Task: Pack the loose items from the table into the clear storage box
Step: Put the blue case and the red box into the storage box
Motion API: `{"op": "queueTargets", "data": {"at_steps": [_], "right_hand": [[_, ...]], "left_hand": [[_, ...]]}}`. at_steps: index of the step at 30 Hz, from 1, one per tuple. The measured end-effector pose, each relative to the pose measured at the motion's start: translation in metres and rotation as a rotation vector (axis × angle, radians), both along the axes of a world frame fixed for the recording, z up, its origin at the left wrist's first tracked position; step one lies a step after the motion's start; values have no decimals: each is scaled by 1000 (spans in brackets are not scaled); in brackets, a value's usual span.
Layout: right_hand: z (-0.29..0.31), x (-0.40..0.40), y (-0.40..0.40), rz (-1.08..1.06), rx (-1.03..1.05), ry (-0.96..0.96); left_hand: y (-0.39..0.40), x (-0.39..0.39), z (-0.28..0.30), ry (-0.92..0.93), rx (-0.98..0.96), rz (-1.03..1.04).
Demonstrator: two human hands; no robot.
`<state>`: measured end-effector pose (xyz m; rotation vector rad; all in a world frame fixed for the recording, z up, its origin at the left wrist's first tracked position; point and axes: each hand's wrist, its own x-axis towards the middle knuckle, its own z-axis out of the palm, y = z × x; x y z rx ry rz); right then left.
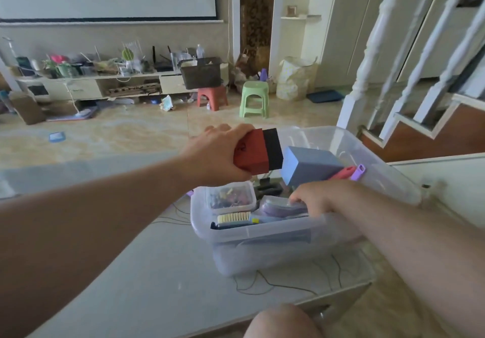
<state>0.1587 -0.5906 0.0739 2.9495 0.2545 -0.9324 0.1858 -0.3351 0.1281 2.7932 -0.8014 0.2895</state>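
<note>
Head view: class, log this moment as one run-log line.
left hand: holds red-black box over clear storage box | right hand: inside, on purple item | state: packing

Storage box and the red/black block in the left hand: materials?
Storage box: clear, slightly frosted glossy plastic; the contents show through its walls. Red/black block in the left hand: matte, sharp-edged, no sheen; probably foam or painted wood, cannot tell which.

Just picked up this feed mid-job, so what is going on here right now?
A person is packing a clear storage box on the table. The left hand holds a red and black box over the open bin. The right hand reaches inside, fingers on a purple item. A brush, a small lidded container and a blue-grey box are already in.
</note>
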Motion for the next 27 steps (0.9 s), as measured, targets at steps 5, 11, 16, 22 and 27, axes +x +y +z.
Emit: {"op": "queueTargets", "data": {"at_steps": [5, 11, 16, 22, 27], "right_hand": [[-23, 13, 0, 50, -24, -56], [-19, 11, 0, 72, 22, -105], [-18, 8, -1, 12, 72, -132], [-13, 1, -3, -90, 205, -226], [13, -10, 6, -168, 281, -393]], "left_hand": [[-12, 42, -35, 69, 80, 145], [-21, 61, -66, -1, 305, 164], [-18, 62, -75, -42, 525, 214], [-7, 40, -52, 123, 538, 144], [26, -3, -52, 109, 110, -85]]}}
